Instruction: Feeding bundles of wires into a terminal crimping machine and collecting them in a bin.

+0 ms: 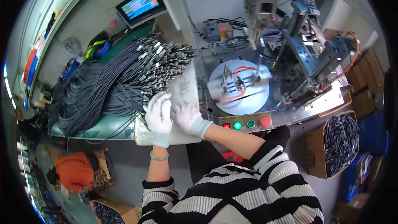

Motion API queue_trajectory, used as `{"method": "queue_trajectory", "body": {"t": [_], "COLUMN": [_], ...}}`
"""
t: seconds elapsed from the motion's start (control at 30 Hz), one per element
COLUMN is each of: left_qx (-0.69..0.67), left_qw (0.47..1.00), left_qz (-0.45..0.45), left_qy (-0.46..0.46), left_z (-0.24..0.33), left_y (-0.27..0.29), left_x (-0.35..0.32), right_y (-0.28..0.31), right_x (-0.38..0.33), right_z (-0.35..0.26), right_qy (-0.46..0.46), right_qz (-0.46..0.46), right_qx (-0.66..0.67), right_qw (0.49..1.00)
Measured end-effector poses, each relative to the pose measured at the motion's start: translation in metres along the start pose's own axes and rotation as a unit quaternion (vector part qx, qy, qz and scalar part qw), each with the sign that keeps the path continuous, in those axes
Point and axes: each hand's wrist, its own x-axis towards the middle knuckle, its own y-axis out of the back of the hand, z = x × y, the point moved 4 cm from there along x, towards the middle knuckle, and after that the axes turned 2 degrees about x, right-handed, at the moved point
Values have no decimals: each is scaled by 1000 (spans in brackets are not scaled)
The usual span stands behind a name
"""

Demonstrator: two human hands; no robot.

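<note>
Both my hands wear white gloves and meet at the near end of a big bundle of grey cables (112, 83) with metal plug ends (166, 58). My left hand (158, 114) is closed around a few of the plug ends. My right hand (187, 117) lies against it, fingers curled on the same cable ends. The hands rest over a white plastic sheet (184, 87) on the bench edge. To their right a round metal turntable (239, 87) carries small fixtures with an orange wire.
A button panel (244, 123) with red and green buttons sits below the turntable. A machine frame (306, 45) rises at the right, a screen (140, 5) at the back. A cardboard box of cables (338, 143) stands at the floor right. Another person (74, 170) sits lower left.
</note>
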Motion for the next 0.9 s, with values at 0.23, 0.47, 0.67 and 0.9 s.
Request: {"method": "queue_trajectory", "body": {"t": [0.23,0.47,0.67,0.9], "left_qx": [258,107,152,183], "left_qw": [917,960,941,901], "left_qz": [-245,-238,-298,-387], "left_qy": [-180,-102,-54,70], "left_z": [-6,-1,-29,-32], "left_y": [-59,-138,-158,-130], "left_x": [-20,35,45,41], "right_y": [145,223,219,217], "right_x": [-78,-83,-60,-88], "right_z": [109,220,242,228], "right_qy": [154,-82,-146,-197], "right_qz": [163,228,227,236], "right_qx": [-69,45,21,40], "right_qw": [972,969,963,951]}}
